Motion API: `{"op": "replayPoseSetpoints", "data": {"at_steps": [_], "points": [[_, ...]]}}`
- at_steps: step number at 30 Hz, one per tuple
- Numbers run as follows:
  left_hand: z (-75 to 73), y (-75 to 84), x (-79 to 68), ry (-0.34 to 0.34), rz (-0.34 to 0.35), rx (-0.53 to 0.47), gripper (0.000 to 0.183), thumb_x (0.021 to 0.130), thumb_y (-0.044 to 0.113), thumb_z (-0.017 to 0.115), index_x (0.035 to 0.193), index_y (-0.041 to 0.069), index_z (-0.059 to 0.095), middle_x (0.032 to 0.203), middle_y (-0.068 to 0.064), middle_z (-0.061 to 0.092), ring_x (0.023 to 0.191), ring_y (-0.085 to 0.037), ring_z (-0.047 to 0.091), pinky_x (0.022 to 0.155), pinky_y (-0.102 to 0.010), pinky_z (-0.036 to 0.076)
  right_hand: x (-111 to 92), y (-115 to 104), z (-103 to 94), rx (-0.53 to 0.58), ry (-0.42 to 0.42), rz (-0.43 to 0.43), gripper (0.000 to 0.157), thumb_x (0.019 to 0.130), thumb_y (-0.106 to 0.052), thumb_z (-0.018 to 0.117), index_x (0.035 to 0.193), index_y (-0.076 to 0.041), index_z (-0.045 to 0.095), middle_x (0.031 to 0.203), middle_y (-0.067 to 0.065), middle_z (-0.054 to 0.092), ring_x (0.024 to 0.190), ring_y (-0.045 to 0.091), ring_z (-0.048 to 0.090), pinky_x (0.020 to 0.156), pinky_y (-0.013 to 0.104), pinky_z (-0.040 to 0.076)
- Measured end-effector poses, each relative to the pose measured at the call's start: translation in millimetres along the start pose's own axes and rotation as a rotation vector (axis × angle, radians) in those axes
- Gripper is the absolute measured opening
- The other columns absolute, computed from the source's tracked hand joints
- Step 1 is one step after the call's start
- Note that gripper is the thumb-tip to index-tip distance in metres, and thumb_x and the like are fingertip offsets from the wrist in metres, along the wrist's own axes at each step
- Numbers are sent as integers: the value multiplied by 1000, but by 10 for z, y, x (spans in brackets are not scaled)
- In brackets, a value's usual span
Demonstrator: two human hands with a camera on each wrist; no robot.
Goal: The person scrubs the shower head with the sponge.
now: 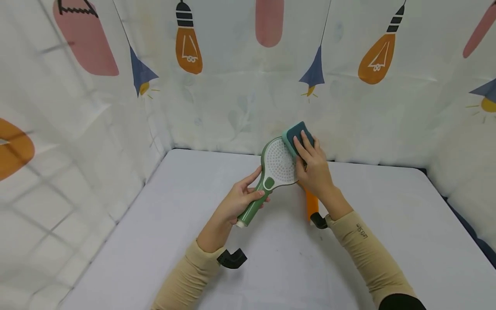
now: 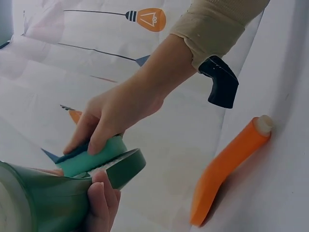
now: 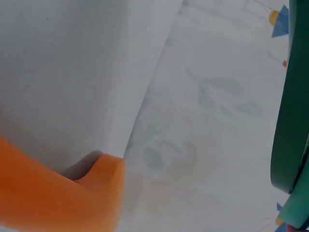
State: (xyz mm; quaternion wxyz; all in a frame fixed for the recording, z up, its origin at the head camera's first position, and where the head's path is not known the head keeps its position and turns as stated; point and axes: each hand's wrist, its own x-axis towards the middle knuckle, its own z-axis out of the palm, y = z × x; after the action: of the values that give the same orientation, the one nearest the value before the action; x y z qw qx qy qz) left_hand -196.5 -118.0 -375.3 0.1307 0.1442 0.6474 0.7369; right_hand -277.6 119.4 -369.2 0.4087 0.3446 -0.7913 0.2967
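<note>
My left hand [image 1: 243,198] grips the green handle of a shower head [image 1: 280,162], tilted up so its white nozzle face shows. Against the upper right of that face, my right hand [image 1: 314,165] holds a sponge [image 1: 298,137], dark teal on one side and light green on the other. The left wrist view shows the sponge [image 2: 99,157] pressed to the shower head's face, with the right hand's [image 2: 120,111] fingers over its dark side. An orange shower head [image 1: 311,202] lies on the table below the right hand, partly hidden by it in the head view.
The white table [image 1: 193,206] runs back to a printed curtain [image 1: 232,86] with lamp and bulb pictures, which also hangs at both sides. In the left wrist view the orange shower head [image 2: 229,166] lies near the table's far edge.
</note>
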Motion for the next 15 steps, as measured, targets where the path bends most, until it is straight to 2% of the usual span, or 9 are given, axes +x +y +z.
{"op": "replayPoseSetpoints", "data": {"at_steps": [4, 11, 15], "points": [[17, -14, 7, 1, -6, 8, 73, 101, -6, 56, 164, 10, 23, 101, -25, 73, 79, -13, 72, 70, -27, 58, 7, -39, 33, 5, -26, -32, 47, 90, 11, 65, 137, 9, 60, 146, 32, 48, 133, 64, 37, 100, 75, 36], [26, -39, 12, -11, -20, 2, 72, 103, -2, 55, 164, 7, 19, 101, -19, 74, 78, -12, 71, 70, -26, 57, -21, -359, 96, 61, -152, -216, 50, 87, 8, 70, 136, 5, 63, 147, 28, 50, 132, 63, 40, 100, 74, 38], [28, -55, 13, -9, -34, 24, 72, 102, 0, 56, 163, 2, 17, 98, -14, 73, 76, -11, 69, 71, -26, 57, -35, -475, 106, 28, -207, -297, 53, 84, 7, 74, 136, 0, 65, 147, 24, 52, 133, 60, 41, 98, 74, 40]]}}
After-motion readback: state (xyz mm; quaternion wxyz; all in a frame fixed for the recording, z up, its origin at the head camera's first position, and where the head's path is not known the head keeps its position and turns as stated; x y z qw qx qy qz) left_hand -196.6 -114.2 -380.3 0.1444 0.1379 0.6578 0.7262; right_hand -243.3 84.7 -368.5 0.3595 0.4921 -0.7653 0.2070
